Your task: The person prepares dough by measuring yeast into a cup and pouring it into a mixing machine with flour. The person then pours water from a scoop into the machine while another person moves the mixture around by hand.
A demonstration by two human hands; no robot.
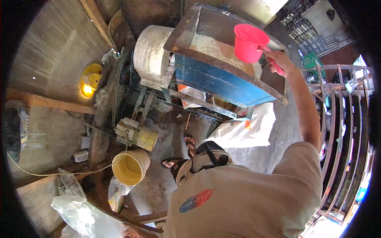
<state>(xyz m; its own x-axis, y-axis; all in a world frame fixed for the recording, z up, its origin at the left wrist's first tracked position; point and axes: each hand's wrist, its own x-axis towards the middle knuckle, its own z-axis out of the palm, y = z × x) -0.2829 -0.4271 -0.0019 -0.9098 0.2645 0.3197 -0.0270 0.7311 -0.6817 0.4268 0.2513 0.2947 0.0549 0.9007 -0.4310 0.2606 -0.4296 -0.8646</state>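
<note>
My right hand is closed around the handle of a pink dipper. The dipper is over the right part of a blue metal trough with a rusty rim. Pale, whitish material lies along the trough's inside. What the dipper contains, I cannot make out. Only a small part of my left hand shows at the lower edge, beside a clear plastic bag; its fingers are mostly hidden.
A whitish round drum housing adjoins the trough's left end. Below sits a motor with a cable, above a yellowish bucket. A white sack lies under the trough. Wooden slatted racks stand at right, a lit lamp at left.
</note>
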